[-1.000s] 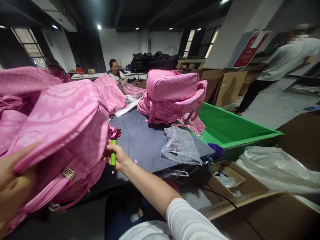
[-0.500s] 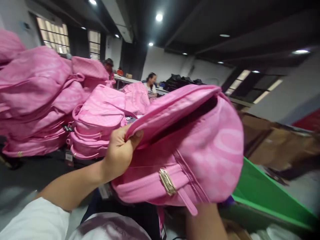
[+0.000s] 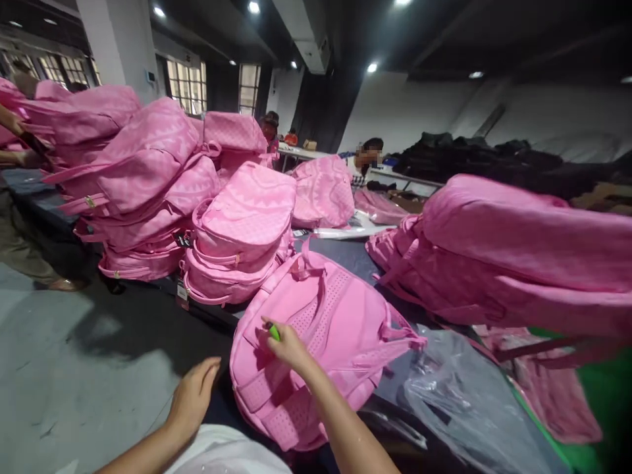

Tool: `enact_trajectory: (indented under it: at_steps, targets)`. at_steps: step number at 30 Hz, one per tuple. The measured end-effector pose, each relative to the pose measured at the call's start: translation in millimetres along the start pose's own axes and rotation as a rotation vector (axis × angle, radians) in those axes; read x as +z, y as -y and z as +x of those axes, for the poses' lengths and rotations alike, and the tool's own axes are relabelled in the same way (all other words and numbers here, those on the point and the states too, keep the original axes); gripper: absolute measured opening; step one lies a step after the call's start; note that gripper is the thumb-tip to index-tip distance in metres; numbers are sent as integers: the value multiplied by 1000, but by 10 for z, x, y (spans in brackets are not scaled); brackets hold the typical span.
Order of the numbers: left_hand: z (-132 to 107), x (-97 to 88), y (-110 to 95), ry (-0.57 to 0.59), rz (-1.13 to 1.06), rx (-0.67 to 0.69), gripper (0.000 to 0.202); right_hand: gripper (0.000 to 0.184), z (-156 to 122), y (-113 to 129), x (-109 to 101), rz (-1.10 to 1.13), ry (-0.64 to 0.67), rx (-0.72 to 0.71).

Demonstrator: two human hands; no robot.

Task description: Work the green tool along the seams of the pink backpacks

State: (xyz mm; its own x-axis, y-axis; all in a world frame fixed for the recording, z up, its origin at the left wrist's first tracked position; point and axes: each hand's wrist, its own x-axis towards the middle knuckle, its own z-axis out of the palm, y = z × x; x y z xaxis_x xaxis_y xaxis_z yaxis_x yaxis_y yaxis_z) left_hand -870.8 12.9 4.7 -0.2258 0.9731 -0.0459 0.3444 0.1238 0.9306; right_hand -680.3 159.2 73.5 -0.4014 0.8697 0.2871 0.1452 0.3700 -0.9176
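A pink backpack (image 3: 326, 342) lies on the dark table (image 3: 350, 257) right in front of me, back panel and straps facing up. My right hand (image 3: 286, 342) rests on its near left side with the fingers closed round a small green tool (image 3: 274, 332). My left hand (image 3: 195, 395) hovers just left of the backpack, at the table's edge, fingers together and loosely stretched, holding nothing.
Stacks of pink backpacks (image 3: 237, 237) fill the table to the left and right (image 3: 518, 257). A clear plastic bag (image 3: 459, 395) lies on the right of the table. A green bin (image 3: 607, 408) sits at far right. People sit at a far table (image 3: 368, 155); another person's arm (image 3: 12, 122) shows at far left.
The backpack I held up in both hands half a second ago now lies flat on the table. My left hand has let go of it. The view has swung left.
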Motion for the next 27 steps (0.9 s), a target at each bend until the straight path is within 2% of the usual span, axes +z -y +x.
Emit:
enact_trajectory:
  at_steps: [2,4,6,8,9,10,12,13,15,18,19,21,24,27]
  targets:
    - [251,-60,-234,-36,99,223,34,32,-140,60,-106,58,-97,29]
    - [599,92,-570,-18,241,626,29,36,-346,117,-393,65,-275,68]
    - [959,424,-931,89,371,984,29,40,-611,139,-751,35,-552,138]
    - [1268,846,-1257,278,532,1164,31,51,-889,118,-1049,31,-777,252]
    - [1399,1063,-1391,374,619,1200,31,58,-1008,94,-1141,31,-826,321]
    - [1518,1273,-1499,457,692,1218,31,66,-1098,64,-1187,33,-831,388]
    - [1728,1641,-1629,583,775,1240,29,75,-1169,-6,-1141,-3,-771,467]
    - [1824,1786,-1651,624,788,1248,29,75,-1148,-40,-1062,-60,-746,466]
    - [2006,1970,-1616,652,812,1223,37,65,-1028,-104,-854,-282,-657,370]
    - [2233,1976,-1431,588,886,1088,60,46,-855,-206,-610,-627,-384,168]
    - [2281,1926,-1357,558,909,1044,64,43,-850,-246,-587,-678,-302,133]
    - [2314,1798,-1234,516,950,983,67,41,-958,-336,-650,-708,-220,130]
    - [2229,1665,-1205,482,1005,934,68,42,-1339,-481,-914,-796,-238,216]
    - [2102,1736,-1381,470,1013,927,56,43,-1667,-609,-1123,-955,-373,364]
